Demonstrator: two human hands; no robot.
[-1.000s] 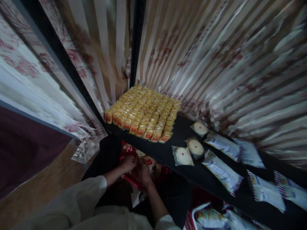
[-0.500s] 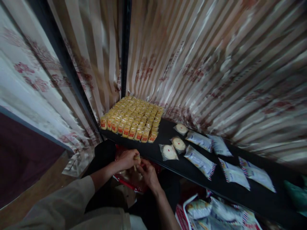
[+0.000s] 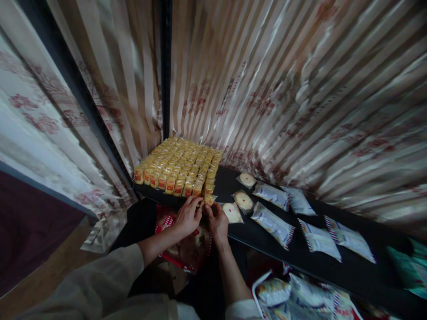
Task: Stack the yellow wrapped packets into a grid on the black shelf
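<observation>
Several small yellow wrapped cakes (image 3: 175,162) with red labels stand in tight rows at the left end of the black shelf. At the front right corner of these rows, my left hand (image 3: 189,216) and my right hand (image 3: 216,221) come together, fingers closed around a small wrapped cake (image 3: 207,200) at the shelf edge. My fingers partly cover it. Under my hands, in my lap, lies a red and clear plastic bag (image 3: 190,249); its contents are hard to make out.
Right of the rows lie round white wrapped pieces (image 3: 244,201) and several white packets (image 3: 273,223) on the black shelf (image 3: 240,231). Below stands a box of packets (image 3: 303,293). A green packet (image 3: 405,266) lies far right. Pleated curtains (image 3: 267,89) hang behind, with a dark post (image 3: 166,66).
Both hands have moved from above the red bag up and forward to the front right corner of the cake rows, bringing a small wrapped cake. The view has shifted slightly.
</observation>
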